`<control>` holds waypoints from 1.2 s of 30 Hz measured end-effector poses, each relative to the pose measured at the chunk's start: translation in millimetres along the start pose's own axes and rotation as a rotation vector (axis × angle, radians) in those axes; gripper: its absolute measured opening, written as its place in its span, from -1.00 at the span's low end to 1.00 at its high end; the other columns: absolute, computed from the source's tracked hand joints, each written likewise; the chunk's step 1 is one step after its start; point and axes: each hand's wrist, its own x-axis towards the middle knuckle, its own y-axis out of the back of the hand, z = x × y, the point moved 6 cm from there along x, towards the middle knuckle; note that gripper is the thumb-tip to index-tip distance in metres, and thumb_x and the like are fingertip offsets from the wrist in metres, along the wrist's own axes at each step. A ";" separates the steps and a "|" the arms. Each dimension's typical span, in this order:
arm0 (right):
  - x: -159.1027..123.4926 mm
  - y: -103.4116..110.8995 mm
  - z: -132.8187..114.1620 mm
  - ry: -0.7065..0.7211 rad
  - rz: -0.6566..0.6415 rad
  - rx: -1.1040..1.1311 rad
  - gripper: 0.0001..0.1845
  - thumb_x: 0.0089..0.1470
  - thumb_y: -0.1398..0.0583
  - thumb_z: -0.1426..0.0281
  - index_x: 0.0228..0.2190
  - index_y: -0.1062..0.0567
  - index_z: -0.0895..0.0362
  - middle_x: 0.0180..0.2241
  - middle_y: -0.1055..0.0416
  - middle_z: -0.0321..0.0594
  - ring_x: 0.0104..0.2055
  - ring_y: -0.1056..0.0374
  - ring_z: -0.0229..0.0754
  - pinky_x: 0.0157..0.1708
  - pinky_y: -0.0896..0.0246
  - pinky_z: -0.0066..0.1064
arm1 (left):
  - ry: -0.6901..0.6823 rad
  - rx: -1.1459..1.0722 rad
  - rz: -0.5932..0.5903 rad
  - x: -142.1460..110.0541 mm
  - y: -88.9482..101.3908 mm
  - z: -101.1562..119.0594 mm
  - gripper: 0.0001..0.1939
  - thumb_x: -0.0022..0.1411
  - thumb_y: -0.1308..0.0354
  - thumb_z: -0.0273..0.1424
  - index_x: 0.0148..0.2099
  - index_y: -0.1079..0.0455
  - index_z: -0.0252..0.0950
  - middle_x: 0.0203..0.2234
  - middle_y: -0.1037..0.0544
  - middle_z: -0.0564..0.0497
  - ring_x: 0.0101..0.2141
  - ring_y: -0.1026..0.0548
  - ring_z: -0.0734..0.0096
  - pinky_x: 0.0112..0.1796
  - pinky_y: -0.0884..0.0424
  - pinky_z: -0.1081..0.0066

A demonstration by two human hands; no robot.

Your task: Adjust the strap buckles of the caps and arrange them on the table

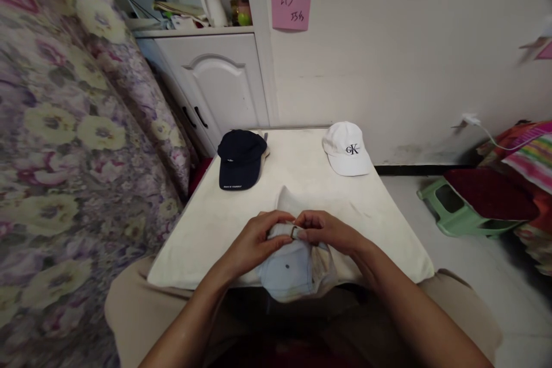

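A pale blue baseball cap (287,273) is held over the table's near edge, its back strap with a small metal buckle (294,232) turned up between my hands. My left hand (254,240) pinches the strap on the buckle's left side, thumb and fingers closed. On the other side my right hand (330,230) has its fingers closed on the strap end by the buckle. The cap's brim points away from me and is partly covered by my hands. Farther off lie a dark navy cap (241,152) at left and a white cap with black letters (346,149) at right.
A cream cloth covers the small table (207,241). Behind it stand a white cabinet (224,80) and a wall with a pink note (291,0). A flowered curtain (86,155) hangs at left. To the right is a green stool (452,207) with a dark red top.
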 end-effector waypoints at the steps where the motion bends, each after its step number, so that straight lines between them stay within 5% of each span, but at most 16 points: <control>1: -1.3 -0.4 0.6 -0.018 -0.027 0.017 -0.69 0.00 -0.36 0.26 -0.28 -0.46 0.18 -0.40 -0.35 -0.32 -0.42 -0.25 -0.32 -0.39 -0.17 -0.45 | 0.018 -0.033 0.018 -0.3 1.6 -2.2 -0.70 0.25 -0.23 -0.34 0.04 -0.43 -0.20 -0.07 -0.55 -0.01 -0.05 -0.46 0.23 -0.01 -0.34 0.29; 12: -14.9 -0.9 -22.9 -0.015 -0.120 -0.140 -0.73 0.03 -0.33 0.22 -0.36 -0.48 0.16 -0.46 -0.33 -0.35 -0.44 -0.25 -0.31 -0.42 -0.17 -0.47 | 0.057 -0.255 -0.010 -2.9 3.3 8.2 -0.74 0.24 -0.22 -0.30 -0.03 -0.45 -0.25 -0.22 -0.56 0.03 -0.20 -0.49 0.33 -0.20 -0.37 0.41; 30: -12.2 2.0 -20.0 0.043 0.000 -0.366 -0.72 0.07 -0.29 0.19 -0.43 -0.46 0.16 -0.52 -0.24 -0.37 -0.46 -0.12 -0.31 -0.46 0.02 -0.46 | -0.043 0.065 -0.157 4.7 -6.2 21.4 -0.68 0.39 0.00 -0.20 -0.28 -0.44 -0.28 -0.41 -0.50 0.04 -0.36 -0.41 0.39 -0.29 -0.28 0.42; 36: -11.3 3.2 -17.3 0.016 -0.022 -0.342 -0.68 0.04 -0.31 0.16 -0.42 -0.47 0.17 -0.50 -0.29 -0.35 -0.45 -0.18 -0.32 -0.46 -0.06 -0.47 | 0.042 0.082 -0.197 7.0 -13.4 11.2 -0.72 0.30 -0.11 -0.17 -0.27 -0.47 -0.27 -0.46 -0.47 0.08 -0.39 -0.39 0.38 -0.35 -0.23 0.45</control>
